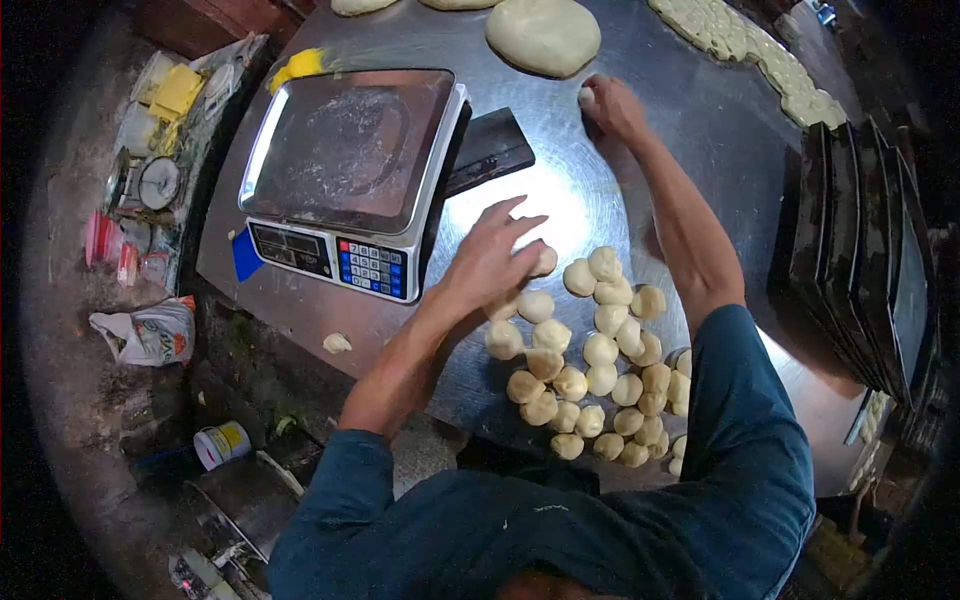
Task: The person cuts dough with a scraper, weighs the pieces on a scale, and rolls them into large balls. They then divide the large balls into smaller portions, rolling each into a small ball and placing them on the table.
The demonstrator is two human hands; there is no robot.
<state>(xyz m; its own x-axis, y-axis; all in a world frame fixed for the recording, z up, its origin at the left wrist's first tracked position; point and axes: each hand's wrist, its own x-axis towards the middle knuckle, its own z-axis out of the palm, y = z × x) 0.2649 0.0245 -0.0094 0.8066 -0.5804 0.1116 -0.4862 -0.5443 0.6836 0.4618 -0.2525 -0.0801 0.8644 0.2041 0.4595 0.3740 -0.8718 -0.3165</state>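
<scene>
My left hand (pixel 497 252) hovers over the middle of the metal table with fingers spread apart. Beside its thumb sits a small dough ball (pixel 543 260). Farther forward, my right hand (pixel 614 108) is curled around another dough ball (pixel 586 97), which peeks out at the fingers. Just beyond that hand lies a large round of dough (pixel 543 37). Between my forearms, many pale dough balls (pixel 601 349) are clustered near the table's front edge, some touching one another.
A digital scale (pixel 345 150) with a floury pan stands at left, next to a dark flat block (pixel 490 150). Dark trays (pixel 850 250) stand stacked on edge at right. A long dimpled dough strip (pixel 740 45) lies at the back right. A yellow scraper (pixel 297 68) is behind the scale.
</scene>
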